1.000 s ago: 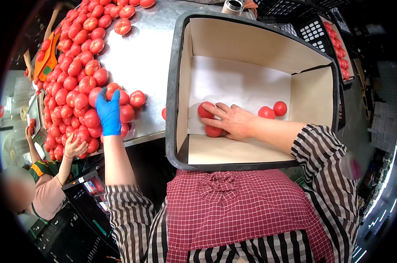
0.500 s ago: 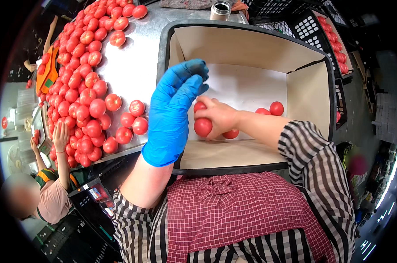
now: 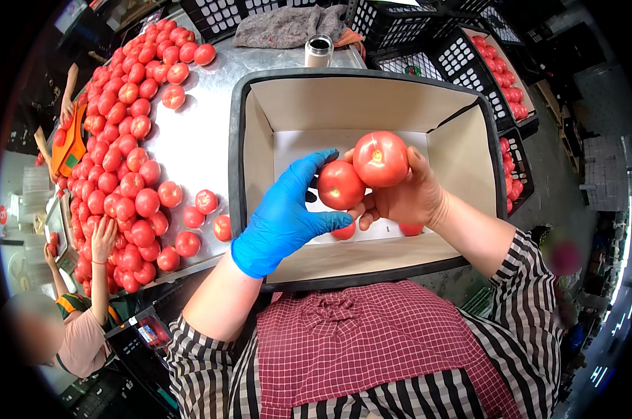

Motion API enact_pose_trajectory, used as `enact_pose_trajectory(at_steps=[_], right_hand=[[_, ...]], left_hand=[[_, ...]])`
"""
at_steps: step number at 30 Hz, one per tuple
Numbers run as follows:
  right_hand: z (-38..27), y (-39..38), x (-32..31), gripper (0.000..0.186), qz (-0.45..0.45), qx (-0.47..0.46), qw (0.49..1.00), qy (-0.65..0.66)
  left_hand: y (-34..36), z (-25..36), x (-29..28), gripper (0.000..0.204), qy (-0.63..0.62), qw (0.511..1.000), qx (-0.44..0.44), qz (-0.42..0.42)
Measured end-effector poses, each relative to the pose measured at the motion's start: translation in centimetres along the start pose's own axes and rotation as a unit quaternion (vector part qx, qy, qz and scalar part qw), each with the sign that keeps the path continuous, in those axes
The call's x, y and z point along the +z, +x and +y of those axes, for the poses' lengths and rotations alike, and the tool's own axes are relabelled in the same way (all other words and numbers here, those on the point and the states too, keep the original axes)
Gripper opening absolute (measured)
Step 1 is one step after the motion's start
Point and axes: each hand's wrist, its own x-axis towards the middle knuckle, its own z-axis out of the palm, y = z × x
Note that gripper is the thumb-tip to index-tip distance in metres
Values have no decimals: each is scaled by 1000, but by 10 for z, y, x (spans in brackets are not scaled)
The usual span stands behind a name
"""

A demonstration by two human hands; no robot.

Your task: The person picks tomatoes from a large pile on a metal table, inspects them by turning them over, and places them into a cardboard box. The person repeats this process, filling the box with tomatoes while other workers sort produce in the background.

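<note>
Two large red tomatoes are held up over a box lined with beige card. My left hand, in a blue glove, curls round the left tomato, thumb below and fingers behind. My bare right hand grips the right tomato, its stem end facing up. The two tomatoes touch, and fingertips of my right hand also reach under the left one. Lower down inside the box, one tomato shows below my left thumb and another tomato under my right wrist, both partly hidden.
A big heap of tomatoes covers the left of the metal table. Behind the box stand an open bottle and a grey cloth. Black crates rise at the far right. At left, another person's hand touches the heap.
My right hand has lifted two tomatoes from inside the box and turned them upward. My left hand, raised beside it before, has come down and round the left tomato.
</note>
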Motion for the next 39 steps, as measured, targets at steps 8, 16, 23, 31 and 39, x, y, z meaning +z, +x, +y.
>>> enact_pose_trajectory(at_steps=[8,16,23,31,39], right_hand=[[12,-7,7,89,21,4,998,66],[15,-3,7,94,50,27,995,80],[13,-3,-6,76,58,-32,998,14],[3,-5,4,63,94,-39,994,-41],[7,-6,4,57,72,-64,994,-49]], left_hand=[[5,2,-2,80,-54,997,6,-63],[2,-2,3,80,-7,997,62,-48],[0,-5,-1,79,46,997,65,0],[4,4,-2,73,-157,987,-19,33],[2,-2,-9,49,-297,946,-133,6]])
